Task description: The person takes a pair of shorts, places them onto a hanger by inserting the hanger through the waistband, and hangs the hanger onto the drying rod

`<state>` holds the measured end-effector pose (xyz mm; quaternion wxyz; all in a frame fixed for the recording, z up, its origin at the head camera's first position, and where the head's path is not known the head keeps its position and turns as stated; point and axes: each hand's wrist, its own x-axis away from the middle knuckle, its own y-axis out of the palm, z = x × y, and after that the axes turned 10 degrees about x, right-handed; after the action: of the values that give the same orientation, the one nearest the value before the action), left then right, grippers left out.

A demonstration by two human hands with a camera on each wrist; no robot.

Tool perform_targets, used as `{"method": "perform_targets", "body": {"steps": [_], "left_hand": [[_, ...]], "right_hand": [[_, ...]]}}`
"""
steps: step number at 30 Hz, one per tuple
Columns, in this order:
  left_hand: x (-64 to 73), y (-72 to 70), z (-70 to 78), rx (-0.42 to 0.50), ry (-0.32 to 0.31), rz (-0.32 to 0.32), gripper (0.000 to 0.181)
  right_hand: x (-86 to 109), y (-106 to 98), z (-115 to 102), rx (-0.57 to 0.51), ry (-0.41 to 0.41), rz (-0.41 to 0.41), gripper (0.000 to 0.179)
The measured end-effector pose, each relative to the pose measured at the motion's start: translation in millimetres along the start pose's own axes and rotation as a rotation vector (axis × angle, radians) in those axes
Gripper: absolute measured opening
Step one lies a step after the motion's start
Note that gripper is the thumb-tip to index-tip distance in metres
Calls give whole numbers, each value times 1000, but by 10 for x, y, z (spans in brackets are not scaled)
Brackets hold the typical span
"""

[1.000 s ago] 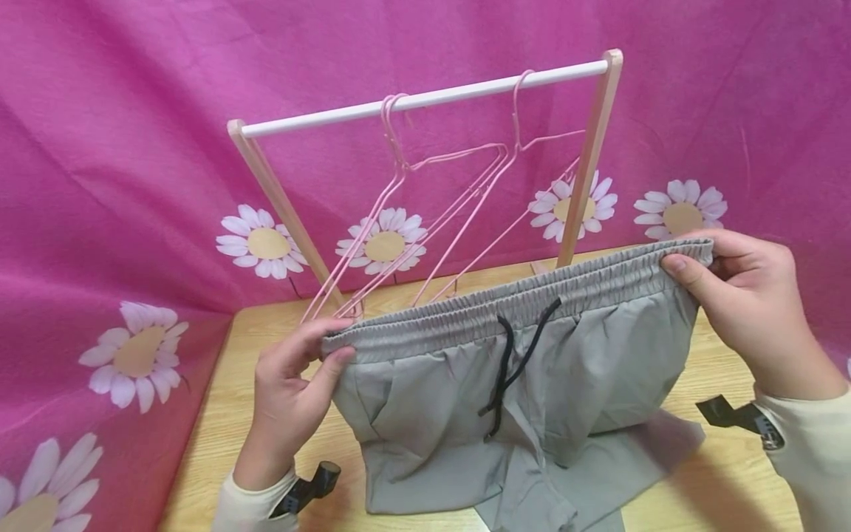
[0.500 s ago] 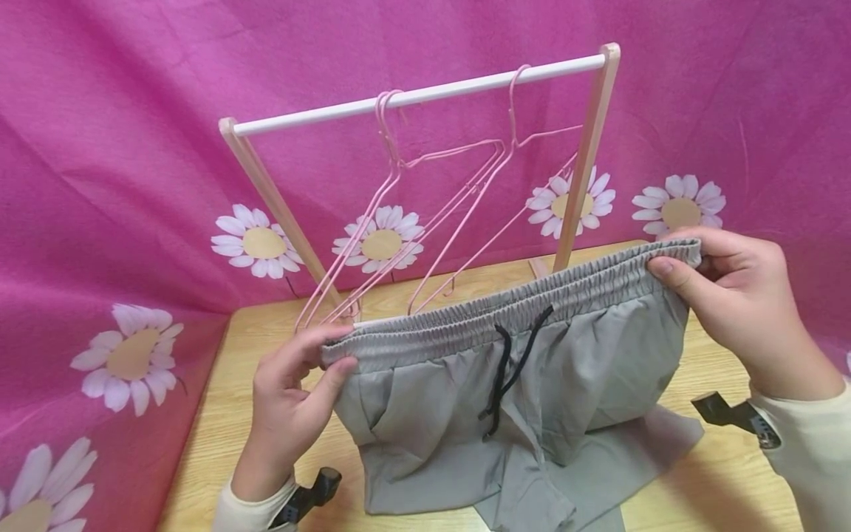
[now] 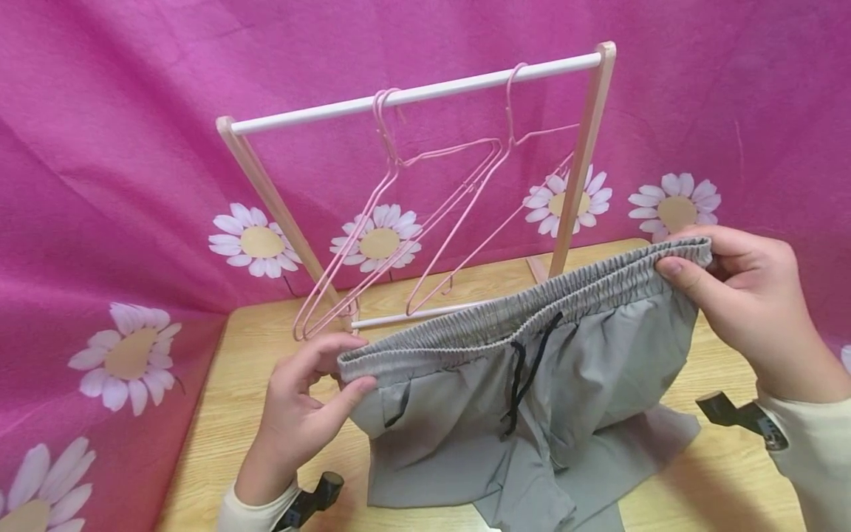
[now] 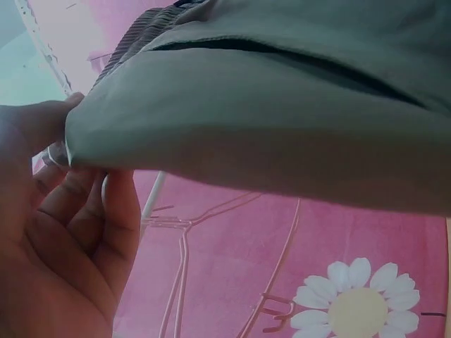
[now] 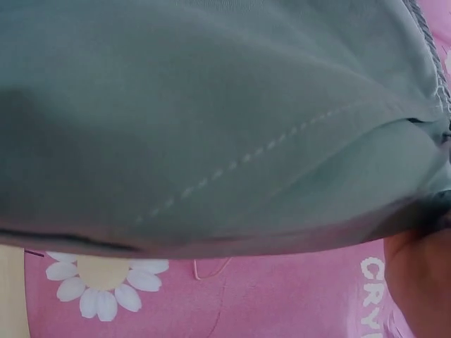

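Grey drawstring pants (image 3: 459, 436) hang between both hands, their lower part lying on the wooden table. My left hand (image 3: 299, 414) pinches the left end of the elastic waistband between thumb and fingers; the left wrist view shows the same hand (image 4: 77, 232) at the cloth's corner. At the other end, my right hand (image 3: 751, 303) grips the waistband with its thumb on the front. The waistband gapes at the middle and left. Two black drawstrings (image 3: 518, 377) dangle from its front. In the right wrist view the pants (image 5: 211, 141) cover most of my right hand.
Behind the pants stands a small rack with a white rail (image 3: 425, 92) and wooden posts (image 3: 575, 170). Several pink wire hangers (image 3: 388, 177) hang from the rail. The wooden table (image 3: 219, 414) meets a pink cloth backdrop (image 3: 133, 148) printed with daisies.
My left hand has shifted slightly right and down, bringing the left end of the waistband inward. The waistband has slackened and gapes wider. My right hand has barely moved.
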<state>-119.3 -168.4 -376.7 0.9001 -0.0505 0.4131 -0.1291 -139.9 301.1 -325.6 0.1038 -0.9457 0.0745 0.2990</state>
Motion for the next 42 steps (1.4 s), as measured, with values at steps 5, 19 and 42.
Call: {"method": "perform_targets", "body": {"steps": [5,19,42], "left_hand": [[14,3,-24,16,-18,-33,43],[37,40,-48,62,-90,-141,60],[53,193,-194,-59,-138,-330,70]], "right_hand": [[-10,9,-36,-34,5,12,15],[-9,2,-22,-147,-64,30,20],[0,27,-67,-311,-118,67,18]]}}
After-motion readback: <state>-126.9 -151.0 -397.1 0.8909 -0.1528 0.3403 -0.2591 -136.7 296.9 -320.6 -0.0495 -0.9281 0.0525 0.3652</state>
